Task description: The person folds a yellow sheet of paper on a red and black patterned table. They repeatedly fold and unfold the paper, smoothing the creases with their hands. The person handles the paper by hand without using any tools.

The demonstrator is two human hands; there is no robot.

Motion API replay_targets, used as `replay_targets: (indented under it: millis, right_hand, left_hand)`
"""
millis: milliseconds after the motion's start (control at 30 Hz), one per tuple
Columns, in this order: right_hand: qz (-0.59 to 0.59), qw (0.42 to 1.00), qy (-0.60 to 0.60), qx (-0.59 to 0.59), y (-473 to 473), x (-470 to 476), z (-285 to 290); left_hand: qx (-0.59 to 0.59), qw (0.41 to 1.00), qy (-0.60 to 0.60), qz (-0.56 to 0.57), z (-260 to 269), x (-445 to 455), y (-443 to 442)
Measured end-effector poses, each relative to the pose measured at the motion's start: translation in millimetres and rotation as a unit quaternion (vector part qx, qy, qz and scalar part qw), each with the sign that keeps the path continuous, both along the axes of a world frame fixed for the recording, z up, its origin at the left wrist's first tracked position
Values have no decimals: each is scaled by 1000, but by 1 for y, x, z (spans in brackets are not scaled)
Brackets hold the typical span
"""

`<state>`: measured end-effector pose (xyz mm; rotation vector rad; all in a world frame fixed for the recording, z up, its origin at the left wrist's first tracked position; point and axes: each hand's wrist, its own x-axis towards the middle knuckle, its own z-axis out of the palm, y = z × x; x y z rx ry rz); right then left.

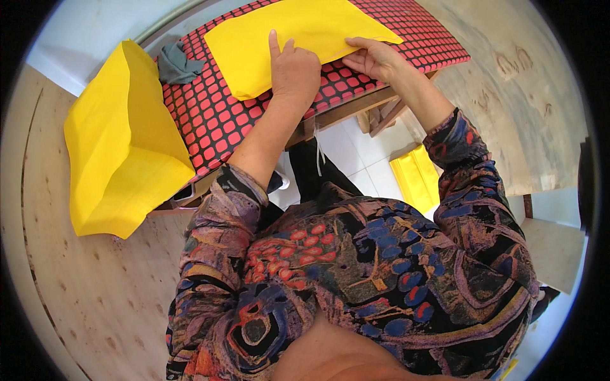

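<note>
A flat yellow piece of fabric or similar sheet material lies on a padded surface covered in red-and-black patterned cloth. A thin line, perhaps stitching, follows its near right edge. On top of the piece rests my left hand, index finger stretched away from me and other fingers partly curled. At the near right edge is my right hand. One digit lies over the yellow material, with the other fingers lower, around the edge. To the left, a larger yellow folded piece stands with raised creases and drapes over the padded surface's end.
A crumpled grey-green cloth lies beyond the left end. Below at right, a folded yellow bundle sits near the white tiled floor. Wooden boards flank me at left and right. White strings hang from the near edge.
</note>
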<state>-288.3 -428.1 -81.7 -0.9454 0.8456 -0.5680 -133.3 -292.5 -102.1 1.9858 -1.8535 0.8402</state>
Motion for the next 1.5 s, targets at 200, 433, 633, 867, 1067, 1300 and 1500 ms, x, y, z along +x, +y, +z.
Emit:
replay_targets:
  millis: [200,433,633,867,1067,1300,1500]
  right_hand:
    - [213,922,139,-293,82,-46,14]
    - [72,597,72,-796,82,-17,3]
    - [174,601,186,-757,39,-28,-11]
    - [78,578,251,-773,12,-75,-10]
    - [110,536,198,-813,27,-52,-9]
    - [131,532,180,-817,36,-38,4]
    - [153,530,220,-804,43,-29,13]
  left_hand:
    - [23,999,14,-36,7,-3,31]
    - [57,997,33,-40,22,-9,51]
    - [122,992,13,-24,31,-2,56]
    - [153,986,48,-45,33,6,61]
    - [182,979,59,-70,45,13,63]
    - [348,845,359,-189,92,69,21]
    - [392,524,718,-238,64,98,-37]
